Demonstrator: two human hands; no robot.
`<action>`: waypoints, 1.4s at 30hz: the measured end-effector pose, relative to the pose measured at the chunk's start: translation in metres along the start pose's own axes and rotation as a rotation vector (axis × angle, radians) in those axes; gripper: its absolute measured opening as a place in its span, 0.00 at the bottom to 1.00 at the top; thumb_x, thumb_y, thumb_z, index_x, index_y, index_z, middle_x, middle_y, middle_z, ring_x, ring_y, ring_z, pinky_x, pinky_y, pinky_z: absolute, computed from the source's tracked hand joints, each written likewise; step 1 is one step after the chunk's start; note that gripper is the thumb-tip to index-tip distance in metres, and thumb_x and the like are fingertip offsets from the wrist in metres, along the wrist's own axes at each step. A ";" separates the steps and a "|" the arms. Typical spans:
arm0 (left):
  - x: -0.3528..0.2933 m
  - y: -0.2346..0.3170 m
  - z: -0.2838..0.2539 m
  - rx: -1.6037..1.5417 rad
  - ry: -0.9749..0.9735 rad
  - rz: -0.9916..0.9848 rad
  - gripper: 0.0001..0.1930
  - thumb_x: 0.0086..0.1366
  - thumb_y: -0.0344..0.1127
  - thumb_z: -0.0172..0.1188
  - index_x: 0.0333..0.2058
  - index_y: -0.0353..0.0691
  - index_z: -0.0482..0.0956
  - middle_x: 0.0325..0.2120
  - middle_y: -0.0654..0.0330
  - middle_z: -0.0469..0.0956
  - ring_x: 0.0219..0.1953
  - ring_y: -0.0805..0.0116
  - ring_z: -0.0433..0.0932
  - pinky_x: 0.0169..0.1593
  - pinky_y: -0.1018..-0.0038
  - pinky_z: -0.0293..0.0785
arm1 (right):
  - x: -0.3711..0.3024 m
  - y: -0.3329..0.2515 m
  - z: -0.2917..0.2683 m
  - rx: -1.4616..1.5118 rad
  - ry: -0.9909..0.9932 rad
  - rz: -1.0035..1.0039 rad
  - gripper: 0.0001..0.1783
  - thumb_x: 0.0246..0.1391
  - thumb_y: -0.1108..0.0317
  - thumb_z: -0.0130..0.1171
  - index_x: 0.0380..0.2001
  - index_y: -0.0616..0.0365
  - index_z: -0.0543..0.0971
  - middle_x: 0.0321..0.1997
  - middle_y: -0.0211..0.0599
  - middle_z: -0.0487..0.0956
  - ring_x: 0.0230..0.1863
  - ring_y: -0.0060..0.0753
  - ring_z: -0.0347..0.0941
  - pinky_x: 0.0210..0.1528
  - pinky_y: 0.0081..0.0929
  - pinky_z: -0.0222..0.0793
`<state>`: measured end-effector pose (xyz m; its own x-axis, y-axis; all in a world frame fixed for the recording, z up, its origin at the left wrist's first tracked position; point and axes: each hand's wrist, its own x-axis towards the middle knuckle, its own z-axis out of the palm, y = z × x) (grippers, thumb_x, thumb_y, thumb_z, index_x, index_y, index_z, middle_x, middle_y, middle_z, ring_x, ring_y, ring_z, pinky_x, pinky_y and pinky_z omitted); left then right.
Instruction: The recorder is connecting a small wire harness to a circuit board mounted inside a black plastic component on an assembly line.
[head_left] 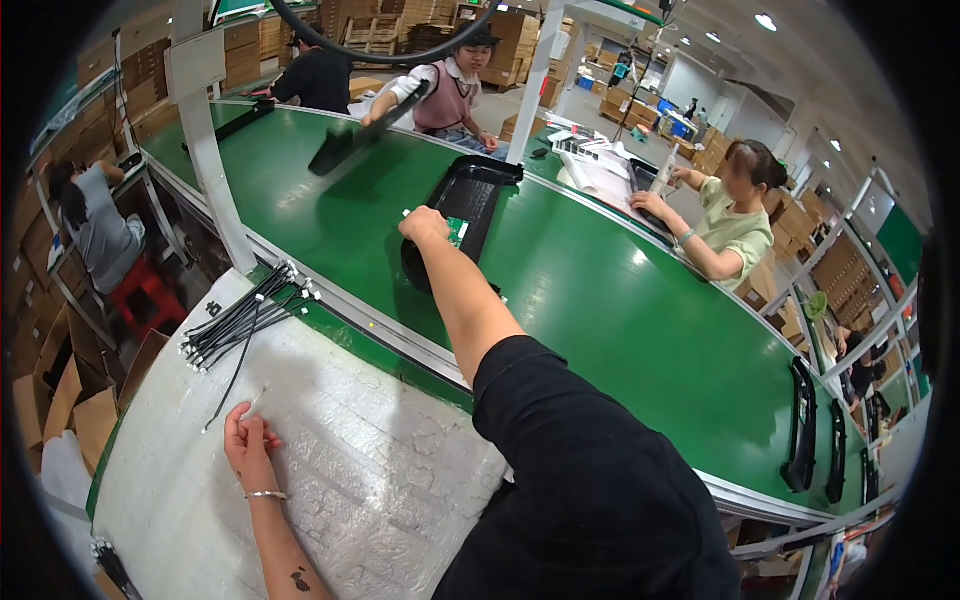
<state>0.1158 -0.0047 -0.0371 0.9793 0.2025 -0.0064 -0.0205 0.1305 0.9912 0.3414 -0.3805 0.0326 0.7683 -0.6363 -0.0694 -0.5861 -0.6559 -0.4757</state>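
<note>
Lying between left hand (252, 438) and green belt (590, 280) are black cables (232, 335).

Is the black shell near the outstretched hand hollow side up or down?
Hollow side up: the black shell shows a recess within its rim, a green board beside the right hand.

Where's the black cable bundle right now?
Head view, left of centre: the black cable bundle lies at the far edge of the white-covered work surface, beyond the left hand and near the foot of the white post.
</note>
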 end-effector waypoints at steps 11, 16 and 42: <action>-0.020 0.001 0.014 0.099 -0.079 0.132 0.10 0.62 0.29 0.56 0.43 0.40 0.74 0.22 0.70 0.70 0.21 0.83 0.66 0.26 0.84 0.66 | -0.138 0.100 -0.120 0.370 -0.318 -0.629 0.14 0.43 0.61 0.61 0.20 0.64 0.79 0.17 0.30 0.74 0.22 0.20 0.69 0.25 0.24 0.65; -0.146 0.078 0.098 0.300 -0.540 0.738 0.12 0.53 0.26 0.62 0.39 0.40 0.77 0.24 0.61 0.77 0.24 0.73 0.76 0.28 0.77 0.72 | -0.237 0.116 -0.148 0.109 -0.572 -1.300 0.16 0.51 0.60 0.58 0.21 0.63 0.72 0.14 0.44 0.70 0.16 0.40 0.67 0.23 0.37 0.63; -0.172 0.048 0.058 0.067 -0.283 -0.124 0.10 0.67 0.40 0.52 0.32 0.40 0.74 0.20 0.64 0.74 0.19 0.80 0.69 0.20 0.84 0.66 | -0.315 0.105 -0.045 -0.017 -0.045 -1.827 0.07 0.43 0.69 0.54 0.22 0.61 0.70 0.21 0.38 0.73 0.30 0.37 0.71 0.24 0.31 0.68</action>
<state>-0.0417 -0.0896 0.0189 0.9909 -0.0902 -0.1000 0.1066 0.0717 0.9917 0.0261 -0.2673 0.0435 0.3804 0.8100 0.4464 0.8973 -0.4401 0.0340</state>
